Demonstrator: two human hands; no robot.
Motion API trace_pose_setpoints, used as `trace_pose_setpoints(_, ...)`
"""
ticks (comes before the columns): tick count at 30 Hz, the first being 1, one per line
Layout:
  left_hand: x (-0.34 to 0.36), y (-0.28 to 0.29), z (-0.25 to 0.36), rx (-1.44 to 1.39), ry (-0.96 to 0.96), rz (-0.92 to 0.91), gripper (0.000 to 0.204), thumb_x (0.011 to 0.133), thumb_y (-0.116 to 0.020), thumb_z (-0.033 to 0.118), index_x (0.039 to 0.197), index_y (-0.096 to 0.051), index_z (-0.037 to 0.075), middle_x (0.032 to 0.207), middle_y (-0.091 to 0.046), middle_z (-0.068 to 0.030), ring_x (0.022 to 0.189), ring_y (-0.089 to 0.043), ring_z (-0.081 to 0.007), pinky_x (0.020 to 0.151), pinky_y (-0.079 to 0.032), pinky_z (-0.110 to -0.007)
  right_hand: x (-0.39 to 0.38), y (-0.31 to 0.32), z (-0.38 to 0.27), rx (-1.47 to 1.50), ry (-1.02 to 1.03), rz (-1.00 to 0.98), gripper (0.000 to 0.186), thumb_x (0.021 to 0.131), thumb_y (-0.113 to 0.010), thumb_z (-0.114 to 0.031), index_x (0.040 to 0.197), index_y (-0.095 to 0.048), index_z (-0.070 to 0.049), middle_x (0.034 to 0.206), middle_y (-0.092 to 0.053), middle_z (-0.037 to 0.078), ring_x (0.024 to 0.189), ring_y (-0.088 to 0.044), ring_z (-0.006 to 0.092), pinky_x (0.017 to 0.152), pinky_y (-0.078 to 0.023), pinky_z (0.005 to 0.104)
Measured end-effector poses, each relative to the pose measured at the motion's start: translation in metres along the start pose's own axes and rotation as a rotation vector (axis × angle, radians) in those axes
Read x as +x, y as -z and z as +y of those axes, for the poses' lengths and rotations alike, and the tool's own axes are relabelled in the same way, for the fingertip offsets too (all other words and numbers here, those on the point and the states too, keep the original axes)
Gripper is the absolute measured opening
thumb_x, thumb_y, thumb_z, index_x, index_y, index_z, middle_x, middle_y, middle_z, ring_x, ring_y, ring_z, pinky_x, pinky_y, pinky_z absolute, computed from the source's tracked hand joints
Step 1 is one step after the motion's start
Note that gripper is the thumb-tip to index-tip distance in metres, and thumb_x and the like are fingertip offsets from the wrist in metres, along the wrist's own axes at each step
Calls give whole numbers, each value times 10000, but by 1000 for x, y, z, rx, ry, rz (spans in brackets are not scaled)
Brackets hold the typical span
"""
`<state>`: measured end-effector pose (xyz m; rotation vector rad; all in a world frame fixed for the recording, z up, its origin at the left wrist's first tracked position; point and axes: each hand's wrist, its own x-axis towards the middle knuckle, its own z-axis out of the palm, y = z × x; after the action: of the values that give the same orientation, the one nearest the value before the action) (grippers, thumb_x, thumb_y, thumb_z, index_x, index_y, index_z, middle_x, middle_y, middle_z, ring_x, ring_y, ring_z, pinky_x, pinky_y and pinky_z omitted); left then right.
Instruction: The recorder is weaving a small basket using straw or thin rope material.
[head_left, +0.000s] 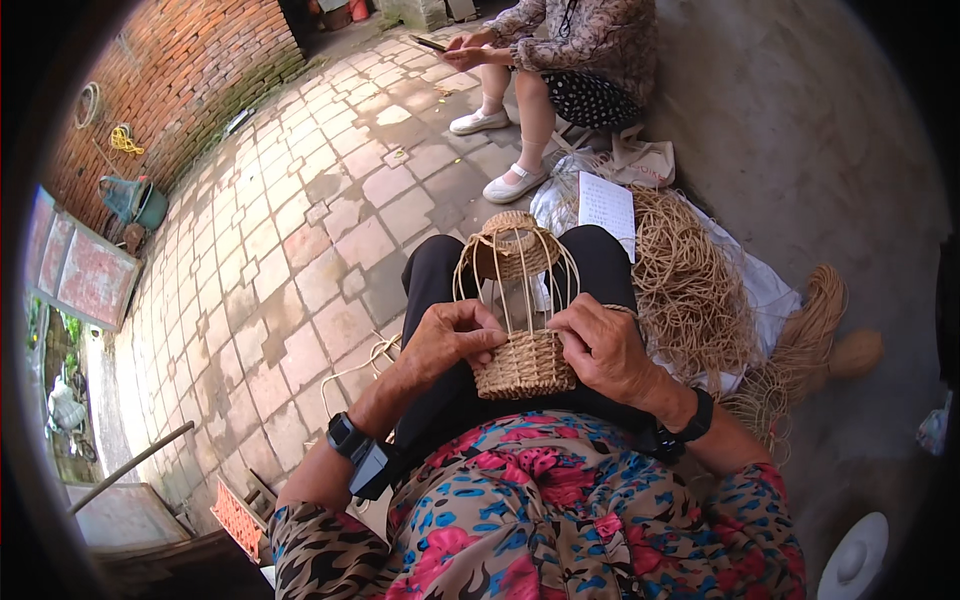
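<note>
A small woven straw basket (527,366) rests on my lap between my thighs. Bare upright strands rise from its tightly woven lower band and curve in to a narrower woven part (510,228) at the far end. My left hand (452,338) pinches the left side of the woven band's upper edge. Gripping the right side of that edge, my right hand (602,345) has its fingers bent and partly hidden. A loose pale strand (350,374) loops out to the left, beside my left forearm.
A heap of tan cord (690,285) lies on white sheeting to the right, with a written paper (607,212) on it. Bundled cord (825,305) lies beyond. Ahead, a seated person (585,60) holds a phone. A white round object (855,557) is at lower right.
</note>
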<state>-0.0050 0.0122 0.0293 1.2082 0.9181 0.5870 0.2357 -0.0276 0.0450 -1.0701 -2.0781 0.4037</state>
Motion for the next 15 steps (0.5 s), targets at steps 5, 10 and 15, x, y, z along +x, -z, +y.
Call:
trace_pose_setpoints(5, 0, -1, -3, -50, 19, 26, 222, 896, -640, 251, 852, -627, 33, 766, -636, -10, 614, -597, -77, 596, -503, -227, -2, 4, 6, 45, -65, -57, 148, 730, -584, 76, 836, -583, -27, 793, -563, 112, 671, -612, 296, 576, -490, 359)
trace_pose_setpoints(10, -4, -10, -1, 49, 0, 81, 283, 912, -612, 304, 858, -624, 27, 751, -631, -20, 623, -606, -84, 598, -497, -229, -10, 2, 11, 64, -32, -40, 154, 728, -583, 77, 840, -590, -28, 792, -561, 112, 670, -612, 289, 582, -488, 359)
trace_pose_setpoints(15, -6, -19, -1, 289, -6, 171, 303, 901, -639, 310, 879, -642, 7, 773, -638, -36, 647, -604, -104, 611, -481, -240, -10, -2, 14, 161, -19, 4, 162, 726, -600, 73, 857, -593, -22, 794, -553, 117, 657, -601, 287, 580, -482, 338)
